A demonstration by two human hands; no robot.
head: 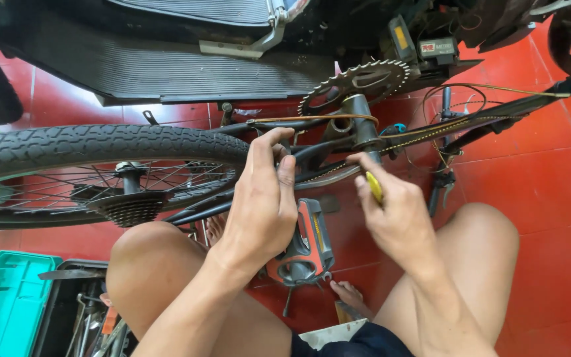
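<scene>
We see our left hand (262, 198) reaching forward onto the black bicycle frame (312, 155), which lies on its side across the red tiled floor (543, 178). The fingers (269, 142) curl down over a frame tube just behind the rear tyre (100, 145); this grip is closed on the tube, thumb alongside.

Our right hand (394, 208) sits to the right of the left hand, near it but apart. Its grip is narrow, pinched on a small yellow-handled tool (374, 187); only the yellow part shows between thumb and forefinger, and we cannot tell what the tip is or whether it touches the frame. The forefinger points toward the bottom-bracket area just ahead of it.

Ahead of both grips: a toothed chainring (358, 82) on its crank arm, and thin yellowish cable (431, 132) running off to the right along the frame. Below and between the two hands: an orange-and-grey pedal (308, 241), close under the left wrist. To the left of the left grip: the spoked rear wheel with its cassette of sprockets (130, 208).

Both bare knees flank the hands; bare toes show under them on the tiles. Behind and left of the left forearm: a teal toolbox lid (4, 304) and an open black tool tray (67, 311) holding metal tools, detail unclear. Beyond the bicycle: a dark ribbed panel (166, 66) of some larger vehicle.
</scene>
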